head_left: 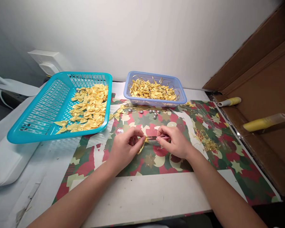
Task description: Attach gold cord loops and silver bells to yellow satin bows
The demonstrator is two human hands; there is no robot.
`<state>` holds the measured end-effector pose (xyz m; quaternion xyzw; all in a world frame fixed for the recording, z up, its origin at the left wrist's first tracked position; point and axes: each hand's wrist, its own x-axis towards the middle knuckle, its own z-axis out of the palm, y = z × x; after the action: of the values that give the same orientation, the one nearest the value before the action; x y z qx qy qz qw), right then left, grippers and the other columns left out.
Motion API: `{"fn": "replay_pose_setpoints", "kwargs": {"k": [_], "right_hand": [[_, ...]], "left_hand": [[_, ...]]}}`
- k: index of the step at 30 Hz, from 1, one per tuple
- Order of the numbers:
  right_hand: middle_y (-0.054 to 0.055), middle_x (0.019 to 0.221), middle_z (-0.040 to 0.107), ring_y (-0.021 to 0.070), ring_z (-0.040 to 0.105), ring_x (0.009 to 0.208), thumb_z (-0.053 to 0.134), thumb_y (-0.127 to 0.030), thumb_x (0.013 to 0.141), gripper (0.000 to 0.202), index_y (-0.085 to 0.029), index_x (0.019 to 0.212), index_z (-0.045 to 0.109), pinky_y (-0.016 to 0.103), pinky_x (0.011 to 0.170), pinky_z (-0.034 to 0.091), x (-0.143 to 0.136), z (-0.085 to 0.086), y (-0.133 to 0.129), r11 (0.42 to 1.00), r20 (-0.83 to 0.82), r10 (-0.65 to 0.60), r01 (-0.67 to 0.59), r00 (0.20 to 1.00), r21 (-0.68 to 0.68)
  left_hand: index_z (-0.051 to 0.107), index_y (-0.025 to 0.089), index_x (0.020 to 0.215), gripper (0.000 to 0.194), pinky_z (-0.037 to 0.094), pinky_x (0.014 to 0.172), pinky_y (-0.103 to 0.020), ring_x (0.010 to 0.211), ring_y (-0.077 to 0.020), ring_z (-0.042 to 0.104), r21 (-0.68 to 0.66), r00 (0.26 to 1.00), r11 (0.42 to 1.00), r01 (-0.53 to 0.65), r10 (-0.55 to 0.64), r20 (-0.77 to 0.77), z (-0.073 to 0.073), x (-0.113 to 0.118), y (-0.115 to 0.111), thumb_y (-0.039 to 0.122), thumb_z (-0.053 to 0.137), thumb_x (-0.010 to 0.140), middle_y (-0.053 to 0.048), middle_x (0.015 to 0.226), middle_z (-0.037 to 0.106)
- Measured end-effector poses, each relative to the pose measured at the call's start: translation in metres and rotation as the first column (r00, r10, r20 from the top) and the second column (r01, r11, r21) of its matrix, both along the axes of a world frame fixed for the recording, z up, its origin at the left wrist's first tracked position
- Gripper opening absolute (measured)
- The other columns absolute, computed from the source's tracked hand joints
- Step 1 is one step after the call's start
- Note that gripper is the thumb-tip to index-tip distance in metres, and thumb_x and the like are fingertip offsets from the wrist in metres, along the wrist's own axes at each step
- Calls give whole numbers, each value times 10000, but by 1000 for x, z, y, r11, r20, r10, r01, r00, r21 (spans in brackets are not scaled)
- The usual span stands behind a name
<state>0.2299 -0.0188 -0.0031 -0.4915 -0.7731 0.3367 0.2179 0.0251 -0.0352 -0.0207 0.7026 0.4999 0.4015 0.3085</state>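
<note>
Near the middle of the patterned paper, my left hand [127,145] pinches a small yellow bow [146,139] with a gold wire loop [140,149] hanging below the fingertips. My right hand [173,141] is closed around tweezers [162,137], whose thin tips point left and reach the bow. Fingers partly hide the bow and the tweezers. Just beyond the hands lie several silver bells [154,114] and a bundle of gold wires [142,108].
A turquoise basket [110,101] of yellow bows stands at left. Behind the hands is a blue basket [125,90] holding bows with gold wires. Thread scraps [207,141] lie at right, beside a cardboard wall [270,95] with two yellow tubes [263,123].
</note>
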Motion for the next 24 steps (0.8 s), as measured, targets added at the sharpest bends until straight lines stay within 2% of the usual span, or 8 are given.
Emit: {"fn": "replay_pose_setpoints", "kwargs": {"k": [3,9,17,24], "right_hand": [[-60,567,419,98,361,518,520,-260,798,127,-202,712,447,236,526,288,-1,2,-1,1000,10,-9,9,1000,0],[-63,551,427,99,357,506,529,-262,790,119,-203,713,460,236,524,294,0,1,0,1000,23,-28,28,999,4],[-68,516,407,97,341,498,534,-264,780,137,-203,681,461,239,536,301,0,3,-1,999,73,-43,43,996,3],[-49,524,422,108,354,501,528,-310,780,178,-201,659,455,257,530,266,-4,7,-2,995,188,-81,67,979,77]], "left_hand": [[655,214,770,110,420,493,-210,505,-95,528,-1,998,999,38,-38,-52,1,-2,1,169,570,825,37,624,653],[725,209,798,131,506,598,-242,696,-155,668,-32,997,996,80,-80,9,0,-3,5,160,605,810,-17,817,758],[754,200,910,152,489,550,-248,652,-146,637,-149,992,981,125,-119,49,-2,-4,6,261,660,808,-48,893,753],[755,193,937,190,474,513,-245,620,-137,606,-207,990,969,134,-124,60,-2,-4,5,244,696,763,-63,922,746]]}}
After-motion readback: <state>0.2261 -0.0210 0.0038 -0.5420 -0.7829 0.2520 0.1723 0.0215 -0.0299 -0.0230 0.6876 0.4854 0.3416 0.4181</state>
